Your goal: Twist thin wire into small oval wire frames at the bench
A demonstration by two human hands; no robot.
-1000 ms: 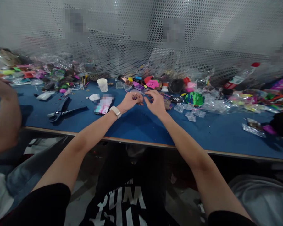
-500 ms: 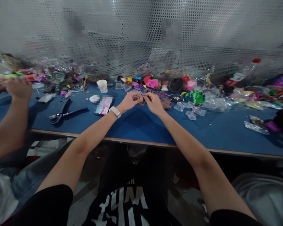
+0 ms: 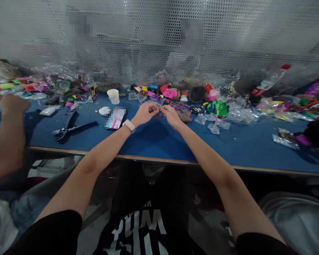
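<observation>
My left hand (image 3: 145, 113) is closed above the blue table, its fingertips pinched on a small brownish thing with thin, wire-like bits; its kind is too small to tell. Fingertips of my right hand (image 3: 171, 114) are pinched at the right side of that same thing, close to the left fingers. Beside my right hand lies a brown and purple lump (image 3: 185, 115), partly hidden by the hand. A phone (image 3: 115, 118) with a blurred-out screen rests near my left wrist, and a white oval object (image 3: 104, 111) lies next to it.
Large pliers-like cutters (image 3: 69, 129) lie at the left, near a white cup (image 3: 113, 96). Colourful clay-like pieces and plastic bags (image 3: 244, 115) line the perforated metal screen (image 3: 149, 42). A red-capped bottle (image 3: 267, 85) leans at the right. A co-worker's arm (image 3: 9, 131) reaches in at far left.
Both my hands stay together over the table, with the fingers slightly shifted on the small thing. The co-worker's hand has moved left. The whole view has shifted a little.
</observation>
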